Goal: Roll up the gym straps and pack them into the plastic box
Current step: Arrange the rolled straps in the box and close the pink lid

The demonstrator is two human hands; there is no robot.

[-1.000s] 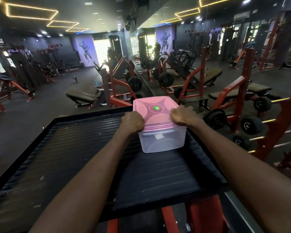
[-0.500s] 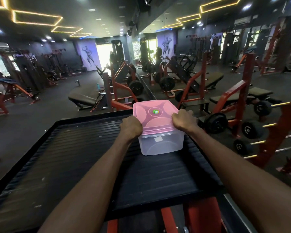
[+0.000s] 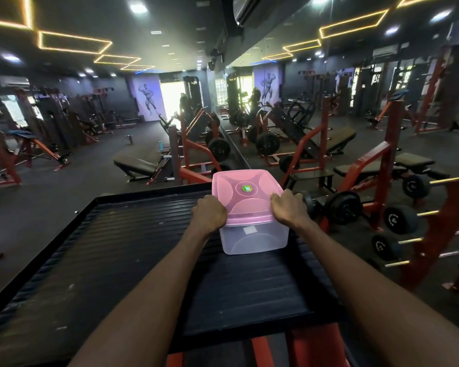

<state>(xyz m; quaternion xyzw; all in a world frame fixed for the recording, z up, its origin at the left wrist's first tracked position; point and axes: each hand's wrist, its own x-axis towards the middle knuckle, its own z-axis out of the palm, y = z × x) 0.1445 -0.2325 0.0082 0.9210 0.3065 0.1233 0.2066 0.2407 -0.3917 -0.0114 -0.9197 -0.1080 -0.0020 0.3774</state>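
plastic box (image 3: 255,234) on worktop (image 3: 117,247) | left hand (image 3: 210,217) and right hand (image 3: 286,209) clasp pink lid (image 3: 239,194) edges, likely pressing it closed | straps unseen

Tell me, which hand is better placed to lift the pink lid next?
Likely the right hand: it grips the pink lid at its rim. The left hand sits lower, by the plastic box.

Clear plastic box (image 3: 255,238), pink-lidded, upright, closed.
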